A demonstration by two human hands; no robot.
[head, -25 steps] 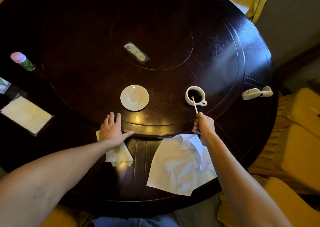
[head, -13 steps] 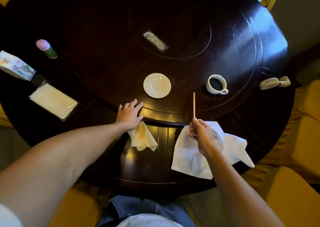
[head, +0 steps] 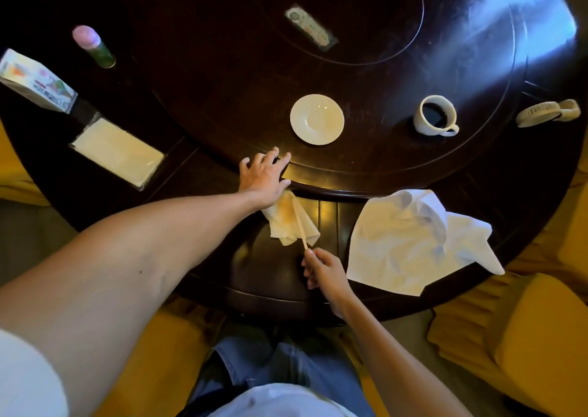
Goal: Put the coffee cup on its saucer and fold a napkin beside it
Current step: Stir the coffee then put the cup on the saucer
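A white coffee cup full of dark coffee stands on the dark round table, right of the empty white saucer; the two are apart. A large white napkin lies crumpled and unfolded near the table's front edge. My right hand pinches a thin wooden stir stick, whose tip lies over a small stained tissue. My left hand rests flat on the table, fingers spread, its heel on that tissue's upper corner.
A clear packet of napkins, a printed tissue pack and a pink-capped green bottle sit at the left. A small hand-held fan lies at the far right. A label is at the table's centre. Yellow chairs surround the table.
My right hand lifted the stir stick out of the cup, then carried it left and down onto the stained tissue. My left hand stayed on the tissue. The camera shifted.
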